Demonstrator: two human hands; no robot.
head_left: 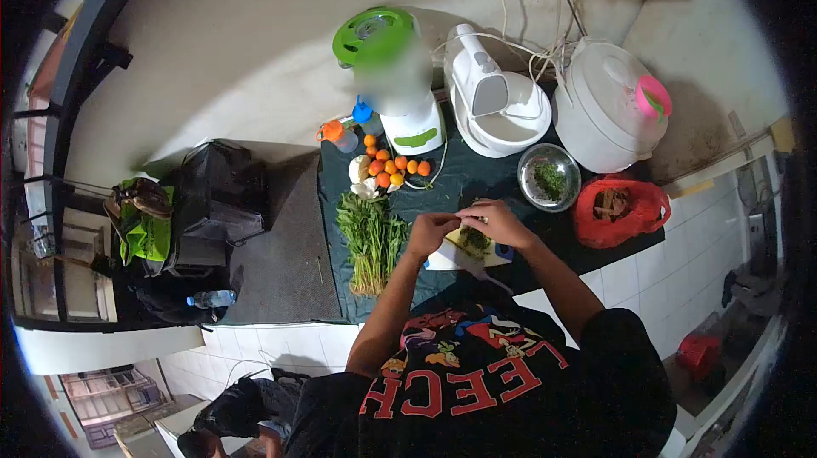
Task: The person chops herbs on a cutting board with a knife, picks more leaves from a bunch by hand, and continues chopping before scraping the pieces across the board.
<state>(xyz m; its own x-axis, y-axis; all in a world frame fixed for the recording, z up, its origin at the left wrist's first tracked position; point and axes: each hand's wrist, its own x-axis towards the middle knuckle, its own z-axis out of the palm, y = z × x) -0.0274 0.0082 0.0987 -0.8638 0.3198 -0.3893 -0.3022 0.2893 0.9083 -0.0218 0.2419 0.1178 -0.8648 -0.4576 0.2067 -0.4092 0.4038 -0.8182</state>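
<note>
My left hand (431,233) and my right hand (497,223) meet by their fingertips above a white cutting board (442,256) with blue corners. The fingers of both are pinched together; whatever is between them is too small to make out. Chopped greens (475,242) lie on the board just under my right hand. Left of the board rests a bunch of long-stemmed leafy greens (372,241). Beyond my right hand stands a metal bowl (525,188) holding finely chopped greens (549,179).
Small orange-red tomatoes (400,163) and white bulbs (361,170) sit behind the leafy bunch. At the back are a green-and-white appliance (413,126), a white stand mixer (485,92) and a big white tub (600,105). A red plastic bag (587,224) is at right. Another person (242,411) is lower left.
</note>
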